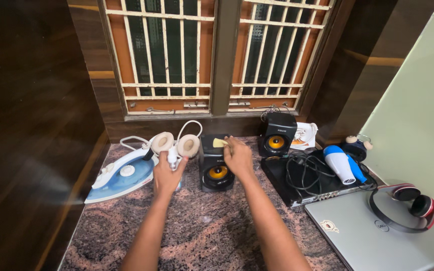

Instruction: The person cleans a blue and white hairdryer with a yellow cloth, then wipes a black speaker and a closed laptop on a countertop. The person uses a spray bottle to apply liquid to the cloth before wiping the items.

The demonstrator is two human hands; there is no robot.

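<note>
— So, where are your hands just now?

— Your left hand [168, 173] is closed around a small white spray bottle [173, 159], held upright just beside the near speaker [216, 165] on the worktop [202, 226]. Your right hand [237, 155] rests on top of that speaker, fingers pinched together on a yellow cloth [220, 143].

— How will these handle?

— The bottle looks light and smooth, likely slippery if wet, so grip its body, not the nozzle. The cloth is soft and limp; bunch it. The speaker seems boxy and stiff, but its orange cone looks fragile. Take it by the side walls, away from the front.
</note>
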